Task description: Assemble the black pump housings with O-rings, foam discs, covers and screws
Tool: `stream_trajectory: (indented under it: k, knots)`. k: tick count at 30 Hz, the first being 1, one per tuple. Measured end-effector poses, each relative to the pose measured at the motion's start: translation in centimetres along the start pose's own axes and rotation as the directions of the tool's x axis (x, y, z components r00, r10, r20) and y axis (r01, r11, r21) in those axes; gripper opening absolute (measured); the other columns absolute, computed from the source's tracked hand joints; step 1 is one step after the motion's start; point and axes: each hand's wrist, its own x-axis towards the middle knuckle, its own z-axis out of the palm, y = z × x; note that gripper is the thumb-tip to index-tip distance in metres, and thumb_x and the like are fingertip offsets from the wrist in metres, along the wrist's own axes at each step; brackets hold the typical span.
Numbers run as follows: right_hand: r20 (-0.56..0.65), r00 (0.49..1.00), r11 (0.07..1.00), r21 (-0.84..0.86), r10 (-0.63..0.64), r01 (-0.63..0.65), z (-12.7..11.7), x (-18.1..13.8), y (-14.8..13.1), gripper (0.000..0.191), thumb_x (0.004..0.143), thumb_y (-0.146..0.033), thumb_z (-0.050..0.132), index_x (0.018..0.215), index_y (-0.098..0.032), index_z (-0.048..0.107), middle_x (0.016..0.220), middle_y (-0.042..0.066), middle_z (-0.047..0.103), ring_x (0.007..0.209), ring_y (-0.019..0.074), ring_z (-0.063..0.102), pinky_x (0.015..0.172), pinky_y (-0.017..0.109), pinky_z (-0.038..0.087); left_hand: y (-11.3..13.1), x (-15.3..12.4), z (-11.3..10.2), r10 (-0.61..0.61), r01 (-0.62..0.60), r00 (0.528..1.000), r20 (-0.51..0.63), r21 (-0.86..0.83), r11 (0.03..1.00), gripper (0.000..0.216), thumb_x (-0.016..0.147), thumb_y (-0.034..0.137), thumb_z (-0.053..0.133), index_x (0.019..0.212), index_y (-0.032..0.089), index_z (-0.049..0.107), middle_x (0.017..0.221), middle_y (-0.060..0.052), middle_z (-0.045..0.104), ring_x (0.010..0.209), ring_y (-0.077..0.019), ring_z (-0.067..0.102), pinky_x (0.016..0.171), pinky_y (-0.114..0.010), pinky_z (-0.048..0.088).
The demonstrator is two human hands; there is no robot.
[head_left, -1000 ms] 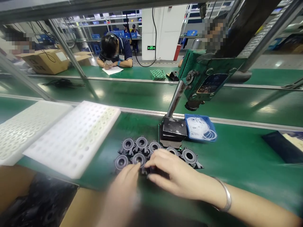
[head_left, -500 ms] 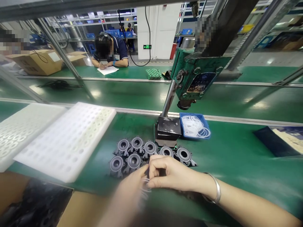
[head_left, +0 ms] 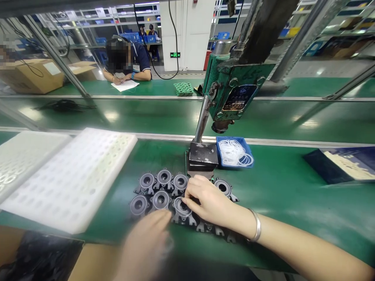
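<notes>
Several dark grey round housings [head_left: 159, 189] lie in a cluster on the green bench. My right hand [head_left: 206, 203], with a silver bangle on its wrist, rests over the cluster's right part. Its bent fingertips press a thin white ring [head_left: 182, 203] onto the front housing [head_left: 183, 214]. My left hand [head_left: 146, 244] hovers low in front of the cluster, just short of that housing. It is smeared by motion, so its fingers do not show. A blue tray of white rings [head_left: 234, 153] stands behind the housings.
A green hand press [head_left: 231, 89] on a black base block [head_left: 203, 154] stands just behind the cluster. Two white foam trays with holes [head_left: 70, 175] lie at the left. A box of dark parts [head_left: 38, 257] sits at the lower left, a dark tray [head_left: 342, 164] at the right. A person writes across the far bench [head_left: 125, 58].
My hands met in front of the cluster with white rings between them. My right hand has since moved forward onto the front housing, and my left has dropped back towards me.
</notes>
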Motion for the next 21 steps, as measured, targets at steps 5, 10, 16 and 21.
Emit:
stream_trajectory:
  k: [5, 10, 16, 21]
  knots:
    - [0.022, 1.000, 0.994, -0.108, -0.011, 0.013, 0.0, 0.1, -0.4, 0.020, 0.092, -0.019, 0.051, 0.074, -0.014, 0.053, 0.081, 0.004, 0.053, 0.080, 0.0154, 0.041, 0.079, 0.031, 0.037, 1.1, 0.6, 1.8, 0.205, -0.223, 0.968, 0.147, 0.122, 0.967, 0.037, 0.093, 0.014, 0.047, 0.128, 0.010, 0.058, 0.128, -0.012, 0.065, 0.121, -0.0210, 0.061, 0.102, -0.037, 0.054]
    - [0.003, 0.999, 0.968, -0.249, -0.033, 0.033, 0.1, -0.3, 0.0, 0.022, 0.095, -0.025, 0.048, 0.078, -0.013, 0.053, 0.085, 0.006, 0.051, 0.081, 0.0168, 0.039, 0.078, 0.032, 0.036, 1.0, 1.0, 2.3, 0.263, -0.307, 0.938, 0.225, 0.190, 0.932, 0.034, 0.095, 0.018, 0.047, 0.126, 0.010, 0.059, 0.126, -0.011, 0.067, 0.119, -0.0217, 0.062, 0.099, -0.040, 0.056]
    - [0.129, 0.976, 0.924, -0.322, -0.174, 0.207, -0.4, -1.2, 0.3, 0.028, 0.100, -0.021, 0.038, 0.117, -0.020, 0.060, 0.098, 0.007, 0.050, 0.089, 0.0196, 0.039, 0.080, 0.033, 0.034, 0.4, 1.4, 2.7, 0.369, -0.431, 0.897, 0.243, 0.301, 0.850, 0.035, 0.098, 0.023, 0.039, 0.119, 0.012, 0.064, 0.123, -0.008, 0.069, 0.113, -0.0219, 0.066, 0.094, -0.037, 0.056]
    - [0.161, 0.973, 0.911, -0.353, -0.163, 0.211, -1.4, -2.2, -0.1, 0.028, 0.098, -0.019, 0.041, 0.117, -0.014, 0.060, 0.100, 0.008, 0.050, 0.094, 0.0209, 0.038, 0.082, 0.035, 0.034, 0.2, 1.3, 3.4, 0.425, -0.457, 0.890, 0.167, 0.331, 0.826, 0.034, 0.095, 0.019, 0.038, 0.112, 0.014, 0.067, 0.118, -0.008, 0.071, 0.110, -0.0223, 0.066, 0.094, -0.035, 0.052]
